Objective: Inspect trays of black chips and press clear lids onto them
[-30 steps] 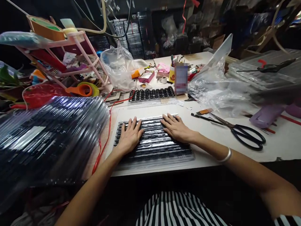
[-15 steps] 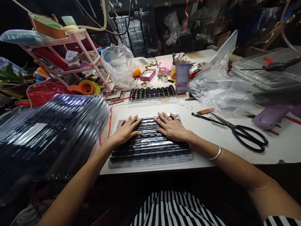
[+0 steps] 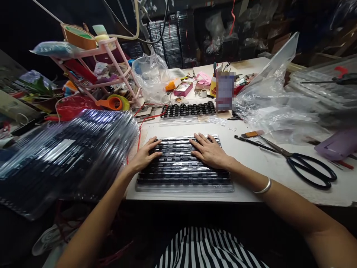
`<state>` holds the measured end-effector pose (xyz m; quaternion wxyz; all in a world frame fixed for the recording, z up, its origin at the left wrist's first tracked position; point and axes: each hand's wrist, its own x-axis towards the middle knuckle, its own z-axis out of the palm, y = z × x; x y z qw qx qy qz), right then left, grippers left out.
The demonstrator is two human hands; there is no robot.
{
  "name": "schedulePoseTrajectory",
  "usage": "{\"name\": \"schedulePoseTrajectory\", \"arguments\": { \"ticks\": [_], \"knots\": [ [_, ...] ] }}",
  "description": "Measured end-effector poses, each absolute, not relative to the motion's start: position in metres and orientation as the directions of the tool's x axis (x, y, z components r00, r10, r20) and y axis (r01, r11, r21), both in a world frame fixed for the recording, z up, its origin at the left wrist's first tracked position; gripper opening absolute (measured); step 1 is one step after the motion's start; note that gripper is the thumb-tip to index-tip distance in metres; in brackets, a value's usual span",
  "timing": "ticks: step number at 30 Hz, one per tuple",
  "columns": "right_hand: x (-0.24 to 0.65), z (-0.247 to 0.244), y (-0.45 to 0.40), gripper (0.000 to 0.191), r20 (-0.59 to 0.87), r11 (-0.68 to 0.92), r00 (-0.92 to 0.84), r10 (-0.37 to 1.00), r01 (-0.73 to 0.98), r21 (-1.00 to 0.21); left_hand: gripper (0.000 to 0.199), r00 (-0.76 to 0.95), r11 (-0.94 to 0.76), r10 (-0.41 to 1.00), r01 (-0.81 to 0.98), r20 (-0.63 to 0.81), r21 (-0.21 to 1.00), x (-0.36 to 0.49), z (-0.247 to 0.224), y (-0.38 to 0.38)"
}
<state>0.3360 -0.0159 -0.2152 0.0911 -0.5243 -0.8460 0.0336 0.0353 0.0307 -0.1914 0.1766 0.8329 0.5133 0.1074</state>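
Ribbed clear tray (image 3: 184,171), dark strips showing in its rows, lies flat on the white worktop (image 3: 281,173), centre of the frame, near the front edge. Left hand (image 3: 145,155) palm down on the tray's upper left part, fingers loosely spread, thumb reaching inward; released, clenching nothing. Right hand (image 3: 209,152) palm down at the upper right part, fingers fanned and pointing up-left, likewise released; silver bangle (image 3: 264,187) on that forearm. Hands well apart, ribs visible between them. Left of frame: a slanting heap of glossy ribbed sheets (image 3: 69,160), probably more trays, though glare and blur make it hard to be sure. Red cord (image 3: 139,136) between heap and tray. Beyond the tray, centre: a row of small black parts (image 3: 188,109) on clear plastic. Right of the tray: large scissors (image 3: 312,171), black handles toward lower right, a slim black tool (image 3: 255,143) by the blades and an orange-handled piece (image 3: 251,134) just above. Upper left: pink rack (image 3: 119,72), tilted in view, tape roll (image 3: 79,36) on top. Upper centre: pink box (image 3: 183,89) and yellow cup (image 3: 213,86) of pens, a pixelated item (image 3: 225,91) beside it. Crumpled clear plastic (image 3: 279,111) spreads over the right side.
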Motion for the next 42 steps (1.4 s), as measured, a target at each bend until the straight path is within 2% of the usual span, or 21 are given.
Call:
{"name": "schedulePoseTrajectory", "arguments": {
  "ticks": [10,15,21,26,30,34,37,42],
  "knots": [
    [0.335,-0.214,-0.017,0.06,0.12,0.445,-0.431,0.894,0.883,-0.148,0.084,0.446,-0.386,0.889,0.855,-0.109,0.346,0.046,-0.194,0.034],
    [0.334,-0.217,-0.016,0.06,0.138,0.443,-0.427,0.894,0.888,-0.122,0.083,0.439,-0.388,0.893,0.862,-0.099,0.325,0.051,-0.19,0.041],
    [0.334,-0.217,-0.016,0.06,0.145,0.435,-0.418,0.897,0.893,-0.118,0.066,0.363,-0.336,0.932,0.876,-0.013,0.347,0.062,-0.201,0.033],
    [0.334,-0.216,-0.016,0.058,0.144,0.446,-0.429,0.892,0.886,-0.124,0.054,0.306,-0.303,0.95,0.848,0.065,0.435,0.052,-0.205,0.033],
    [0.335,-0.214,-0.016,0.058,0.153,0.454,-0.432,0.889,0.875,-0.166,0.055,0.23,-0.244,0.969,0.817,0.093,0.523,0.03,-0.198,0.025],
    [0.337,-0.211,-0.018,0.06,0.175,0.458,-0.428,0.887,0.864,-0.207,0.057,0.23,-0.253,0.966,0.767,0.116,0.59,0.019,-0.198,0.002],
    [0.336,-0.211,-0.019,0.061,0.173,0.459,-0.43,0.886,0.865,-0.2,0.056,0.222,-0.259,0.965,0.772,0.137,0.581,0.02,-0.207,-0.009],
    [0.335,-0.215,-0.016,0.059,0.137,0.45,-0.432,0.892,0.88,-0.153,0.045,0.174,-0.225,0.973,0.843,0.149,0.489,0.029,-0.215,-0.017]
  ]
}}
